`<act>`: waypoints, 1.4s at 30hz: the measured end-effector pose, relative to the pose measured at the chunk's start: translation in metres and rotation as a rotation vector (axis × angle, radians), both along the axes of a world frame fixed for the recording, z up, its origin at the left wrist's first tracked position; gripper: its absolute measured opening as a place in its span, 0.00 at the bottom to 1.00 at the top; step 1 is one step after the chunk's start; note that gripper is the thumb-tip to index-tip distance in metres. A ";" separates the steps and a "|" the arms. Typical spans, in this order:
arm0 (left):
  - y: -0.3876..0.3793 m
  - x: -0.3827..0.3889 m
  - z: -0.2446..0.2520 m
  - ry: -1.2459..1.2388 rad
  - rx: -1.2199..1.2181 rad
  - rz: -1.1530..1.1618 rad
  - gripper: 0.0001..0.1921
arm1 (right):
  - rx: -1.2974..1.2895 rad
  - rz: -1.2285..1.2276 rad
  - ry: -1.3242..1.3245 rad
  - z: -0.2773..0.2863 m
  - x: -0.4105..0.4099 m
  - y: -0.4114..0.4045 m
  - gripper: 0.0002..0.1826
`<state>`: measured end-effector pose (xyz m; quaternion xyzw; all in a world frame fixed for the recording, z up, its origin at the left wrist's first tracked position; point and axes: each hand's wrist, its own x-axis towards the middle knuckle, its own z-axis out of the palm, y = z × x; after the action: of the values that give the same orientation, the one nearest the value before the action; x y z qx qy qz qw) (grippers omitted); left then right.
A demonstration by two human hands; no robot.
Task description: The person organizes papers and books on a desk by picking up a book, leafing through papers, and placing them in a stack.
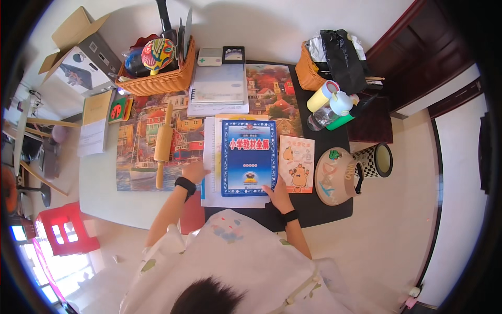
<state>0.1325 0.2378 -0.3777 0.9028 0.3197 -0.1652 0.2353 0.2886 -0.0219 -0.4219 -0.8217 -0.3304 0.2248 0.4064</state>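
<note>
A blue textbook [248, 157] with a patterned border and printed title lies on a stack of books and papers [235, 201] in front of me. My right hand [279, 195] grips its lower right edge, thumb on the cover and the other fingers hidden underneath. At the stack's left side is my left hand [194, 172], fingers curled and one digit pointing at the edge of a spiral-bound notebook [209, 157]. Whether it holds a page cannot be seen. Right of the textbook lies a thin booklet [297, 165] with cartoon animals.
A wooden rolling pin [163, 143] lies on a picture mat [135, 172] at left. Behind stand wicker baskets [157, 86] and a stack of notebooks [218, 84]. Bottles [323, 98] lie at back right. A sun visor [333, 176] overhangs the table's right edge by a checkered bin [372, 160].
</note>
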 end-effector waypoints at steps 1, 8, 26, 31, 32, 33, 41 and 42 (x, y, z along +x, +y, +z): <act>0.003 0.003 0.006 0.070 0.037 -0.058 0.18 | -0.003 -0.004 -0.001 0.001 0.002 0.000 0.37; 0.016 0.007 -0.009 0.187 0.046 -0.065 0.18 | -0.029 -0.061 0.028 -0.003 0.001 0.003 0.38; 0.013 0.003 0.018 -0.025 -0.303 -0.026 0.14 | 0.016 -0.151 0.109 0.012 -0.006 0.002 0.29; 0.018 0.002 0.015 0.010 -0.365 -0.015 0.14 | 0.024 -0.169 0.104 0.007 -0.006 0.002 0.28; 0.019 0.003 0.014 0.012 -0.364 -0.018 0.14 | 0.018 -0.183 0.143 0.006 -0.006 0.003 0.31; 0.019 0.003 0.014 0.021 -0.342 -0.038 0.14 | 0.010 -0.194 0.183 0.005 -0.006 0.002 0.34; 0.016 0.005 0.010 0.029 -0.268 -0.077 0.13 | 0.097 -0.225 0.241 0.021 -0.007 0.007 0.32; 0.018 0.004 0.006 0.034 -0.253 -0.093 0.14 | 0.148 -0.213 0.262 0.025 -0.010 0.011 0.31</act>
<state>0.1370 0.2554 -0.3714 0.8768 0.2579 -0.2305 0.3340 0.2788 -0.0112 -0.3971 -0.7834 -0.2013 0.2607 0.5271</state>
